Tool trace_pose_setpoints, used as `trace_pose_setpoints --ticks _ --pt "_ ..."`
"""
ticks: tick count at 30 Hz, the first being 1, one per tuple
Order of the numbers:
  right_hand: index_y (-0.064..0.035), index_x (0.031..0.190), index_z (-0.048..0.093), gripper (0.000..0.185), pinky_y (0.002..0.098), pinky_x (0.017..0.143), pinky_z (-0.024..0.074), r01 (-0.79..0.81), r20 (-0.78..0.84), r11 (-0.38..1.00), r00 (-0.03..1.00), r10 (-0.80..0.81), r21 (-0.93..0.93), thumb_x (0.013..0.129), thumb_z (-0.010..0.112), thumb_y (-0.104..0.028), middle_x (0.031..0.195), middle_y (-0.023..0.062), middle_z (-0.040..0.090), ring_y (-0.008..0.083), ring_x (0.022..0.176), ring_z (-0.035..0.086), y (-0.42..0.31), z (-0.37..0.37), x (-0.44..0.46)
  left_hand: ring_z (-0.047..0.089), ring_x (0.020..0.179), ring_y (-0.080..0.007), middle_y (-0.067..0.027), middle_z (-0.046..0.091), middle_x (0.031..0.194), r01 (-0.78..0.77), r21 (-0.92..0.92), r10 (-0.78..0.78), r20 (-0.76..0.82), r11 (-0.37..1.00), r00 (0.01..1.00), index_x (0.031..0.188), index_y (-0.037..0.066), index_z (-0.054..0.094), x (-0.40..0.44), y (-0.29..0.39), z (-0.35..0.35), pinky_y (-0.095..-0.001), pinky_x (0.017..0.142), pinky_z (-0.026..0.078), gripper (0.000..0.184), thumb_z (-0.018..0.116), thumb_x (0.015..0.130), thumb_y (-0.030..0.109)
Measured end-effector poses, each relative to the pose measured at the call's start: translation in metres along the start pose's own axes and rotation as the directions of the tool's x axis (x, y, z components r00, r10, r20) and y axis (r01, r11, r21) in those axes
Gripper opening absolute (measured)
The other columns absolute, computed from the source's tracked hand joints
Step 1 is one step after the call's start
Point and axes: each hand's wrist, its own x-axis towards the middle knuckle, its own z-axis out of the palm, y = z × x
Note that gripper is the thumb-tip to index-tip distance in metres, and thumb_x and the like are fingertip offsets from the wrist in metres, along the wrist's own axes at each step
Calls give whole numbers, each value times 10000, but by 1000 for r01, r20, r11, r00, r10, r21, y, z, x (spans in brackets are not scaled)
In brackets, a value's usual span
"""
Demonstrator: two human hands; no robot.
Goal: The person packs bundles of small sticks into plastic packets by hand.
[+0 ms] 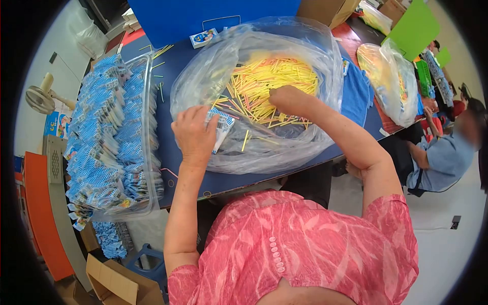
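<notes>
A large clear plastic bag [198,84] lies open on the blue table [244,184], with a heap of yellow and pink sticks [269,81] inside. My left hand [195,133] is closed on a small blue-and-white packet [221,128] at the bag's left side. Over the heap, my right hand [292,100] has its fingers pressed together at the sticks; what they hold, if anything, is hidden. One loose yellow stick [245,141] lies on the plastic near the packet.
A clear tub [151,173] full of blue packets [96,127] stands at the left. Behind the bag are a blue box [213,15] and a small box [204,38]. A blue cloth [356,96] and another bag [381,76] lie right. A person [445,157] sits far right.
</notes>
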Motion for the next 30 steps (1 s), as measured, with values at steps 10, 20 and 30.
trace_pose_setpoints --ticks 10,20,30 --pt "-15 725 625 130 453 681 484 -63 -46 990 997 69 125 678 645 -135 800 175 613 364 754 607 28 5 0 605 778 -303 -109 656 791 -6 -426 64 121 905 991 841 42 683 9 46 36 -388 709 460 117 697 764 129" --pt "-11 733 626 137 457 681 482 114 -139 947 987 -75 301 677 646 -136 754 171 614 378 749 601 34 7 -13 592 735 -313 -107 652 765 2 -348 32 93 938 995 815 64 687 8 26 37 -410 679 445 98 700 754 140" --pt "8 633 604 83 378 579 475 7 -137 973 990 25 230 667 642 -58 624 137 607 309 618 598 46 -11 -12 605 791 -319 -116 659 812 28 -459 52 161 888 986 834 37 685 16 54 52 -410 681 464 129 699 750 133"
